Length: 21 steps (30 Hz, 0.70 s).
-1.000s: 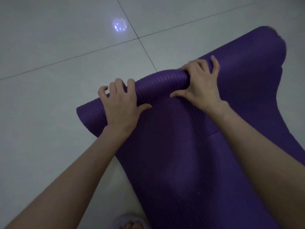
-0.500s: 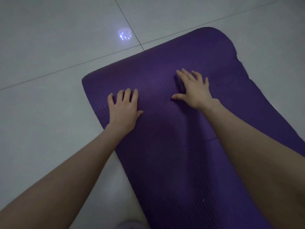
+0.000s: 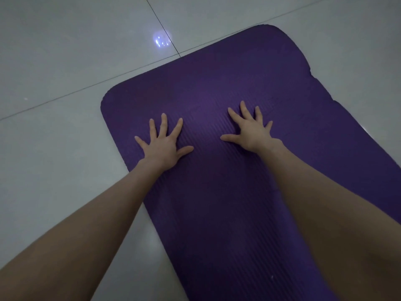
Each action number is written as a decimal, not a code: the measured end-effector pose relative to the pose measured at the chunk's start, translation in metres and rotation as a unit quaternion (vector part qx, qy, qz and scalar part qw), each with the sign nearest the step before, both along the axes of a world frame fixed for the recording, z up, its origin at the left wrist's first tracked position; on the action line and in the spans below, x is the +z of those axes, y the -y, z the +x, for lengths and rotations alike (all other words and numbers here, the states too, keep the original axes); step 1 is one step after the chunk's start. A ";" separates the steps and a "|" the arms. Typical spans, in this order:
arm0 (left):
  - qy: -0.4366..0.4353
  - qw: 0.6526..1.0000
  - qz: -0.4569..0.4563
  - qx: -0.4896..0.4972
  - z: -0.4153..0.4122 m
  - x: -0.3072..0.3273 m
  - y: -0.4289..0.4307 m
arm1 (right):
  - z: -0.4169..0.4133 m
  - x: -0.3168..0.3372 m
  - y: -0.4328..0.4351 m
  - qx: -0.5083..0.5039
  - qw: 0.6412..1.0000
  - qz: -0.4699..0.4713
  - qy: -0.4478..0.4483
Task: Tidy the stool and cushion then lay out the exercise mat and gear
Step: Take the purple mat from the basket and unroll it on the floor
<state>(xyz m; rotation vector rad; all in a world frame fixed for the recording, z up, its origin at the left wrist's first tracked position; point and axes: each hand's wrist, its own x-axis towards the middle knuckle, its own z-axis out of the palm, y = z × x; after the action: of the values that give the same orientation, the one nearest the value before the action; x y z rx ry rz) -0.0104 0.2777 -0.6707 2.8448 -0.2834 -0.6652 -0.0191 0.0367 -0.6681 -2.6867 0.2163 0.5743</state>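
Head view: purple exercise mat (image 3: pixel 227 88) now fully unrolled and lying flat on the pale tiled floor (image 3: pixel 65 61), running from 5 o'clock up to 1 o'clock in frame. One second back there was still a roll under both hands; half a second back only a last curl at the far end; that curl is gone, and the far edge with its rounded corners lies flat near the tile seam. Left hand (image 3: pixel 162 144) has gone from wrapped over the roll to palm down on the ribbed surface, fingers (image 3: pixel 163 124) spread wide apart, gripping nothing, sitting near the mat's left edge at about 9 o'clock of frame centre. Right hand (image 3: pixel 251 133) likewise pressed flat, fingers splayed, thumb pointing toward the left hand, at roughly 12 to 1 o'clock of centre. The hands are apart, with bare mat between them. Both bare forearms enter from the bottom corners. Right long edge of the mat shows a small wavy notch at about 2 o'clock. Bright light reflection (image 3: pixel 161 40) on the tile at 11 o'clock, just beyond the far edge. No logo, label or readable writing on the mat or floor.
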 end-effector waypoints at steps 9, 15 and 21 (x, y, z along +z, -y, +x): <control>-0.021 0.999 -0.019 0.026 0.016 -0.007 -0.004 | 0.008 -0.014 -0.001 -0.011 1.000 0.007 -0.023; -0.017 0.999 -0.007 -0.048 -0.013 0.007 0.027 | -0.070 -0.007 0.014 -0.041 0.999 -0.015 0.011; -0.046 0.987 0.002 -0.157 -0.075 0.004 0.074 | -0.176 -0.002 0.045 -0.097 0.995 -0.027 -0.007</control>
<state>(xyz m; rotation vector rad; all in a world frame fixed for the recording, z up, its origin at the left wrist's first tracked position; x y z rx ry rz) -0.0851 0.2039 -0.6663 2.7883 -0.7256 -0.8525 -0.1950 -0.0081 -0.6703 -2.6727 0.4979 0.5328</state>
